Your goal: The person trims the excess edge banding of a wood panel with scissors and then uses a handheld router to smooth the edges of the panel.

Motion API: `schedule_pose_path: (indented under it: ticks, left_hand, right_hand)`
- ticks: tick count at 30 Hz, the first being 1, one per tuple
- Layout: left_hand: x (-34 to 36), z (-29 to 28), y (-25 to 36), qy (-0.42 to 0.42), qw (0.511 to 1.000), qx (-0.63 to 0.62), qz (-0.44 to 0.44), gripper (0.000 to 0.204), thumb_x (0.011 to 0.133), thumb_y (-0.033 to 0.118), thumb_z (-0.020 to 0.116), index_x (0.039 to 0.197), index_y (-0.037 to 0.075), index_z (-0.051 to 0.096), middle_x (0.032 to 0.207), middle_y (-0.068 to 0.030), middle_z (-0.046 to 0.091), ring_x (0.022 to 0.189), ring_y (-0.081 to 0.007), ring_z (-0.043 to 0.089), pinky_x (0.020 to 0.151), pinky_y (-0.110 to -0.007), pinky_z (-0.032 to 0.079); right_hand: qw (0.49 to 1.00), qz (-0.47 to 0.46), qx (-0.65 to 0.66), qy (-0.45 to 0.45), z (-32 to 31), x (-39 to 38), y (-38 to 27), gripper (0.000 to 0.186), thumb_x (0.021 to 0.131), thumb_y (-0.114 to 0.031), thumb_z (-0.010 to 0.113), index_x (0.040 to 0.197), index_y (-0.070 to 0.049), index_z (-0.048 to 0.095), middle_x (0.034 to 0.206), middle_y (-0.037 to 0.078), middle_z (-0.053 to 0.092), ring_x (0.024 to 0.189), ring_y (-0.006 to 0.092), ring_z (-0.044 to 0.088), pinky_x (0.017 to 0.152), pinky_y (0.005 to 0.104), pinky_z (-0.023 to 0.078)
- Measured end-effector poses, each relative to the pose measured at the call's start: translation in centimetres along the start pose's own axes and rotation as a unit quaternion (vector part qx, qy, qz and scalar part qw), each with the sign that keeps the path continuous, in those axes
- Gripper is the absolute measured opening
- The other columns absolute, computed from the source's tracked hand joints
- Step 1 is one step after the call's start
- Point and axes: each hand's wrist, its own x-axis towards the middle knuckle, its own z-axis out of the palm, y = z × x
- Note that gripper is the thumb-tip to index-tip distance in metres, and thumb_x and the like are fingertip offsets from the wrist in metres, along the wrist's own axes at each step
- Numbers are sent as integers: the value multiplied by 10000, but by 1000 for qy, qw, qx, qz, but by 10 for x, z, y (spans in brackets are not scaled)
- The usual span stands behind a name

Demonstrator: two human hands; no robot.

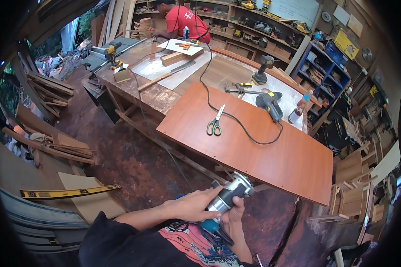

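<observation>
One trim router [230, 195], its barrel gripped by the fingers of left hand [192, 204] and right hand [234, 213], sits at the near edge of the wood-grain panel [276, 160] on the table [156, 99], contact unclear: presumably weighty, rigid, smooth-cased, best grasped mid-barrel.

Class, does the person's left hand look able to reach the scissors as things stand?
Probably not at once: the left hand is on the trim router, though the scissors lie in plain view on the orange-brown panel.
</observation>
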Motion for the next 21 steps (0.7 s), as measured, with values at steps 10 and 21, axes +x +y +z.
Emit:
schedule_pose_path:
  ticks: [10, 21]
  left_hand:
    - [39, -122, -305, 630, 746, -22, -213, 644, 852, 320, 772, 1330, -81, 613, 1282, -278, 674, 1219, -358, 658, 1030, -427, 513]
    - [101, -258, -540, 634, 656, -217, -347, 645, 894, 344, 726, 1350, -85, 571, 1284, -279, 666, 1178, -355, 669, 980, -447, 511]
  right_hand:
    - [993, -61, 52, -91, 8, -18, -20, 945, 784, -426, 829, 1578, -141, 402, 1475, 237, 511, 1105, 392, 675, 984, 605, 541]
    - [983, -124, 59, -121, 34, 1, -5, 957, 893, -393, 744, 1663, -163, 225, 1619, 238, 342, 1216, 381, 594, 1085, 601, 446]
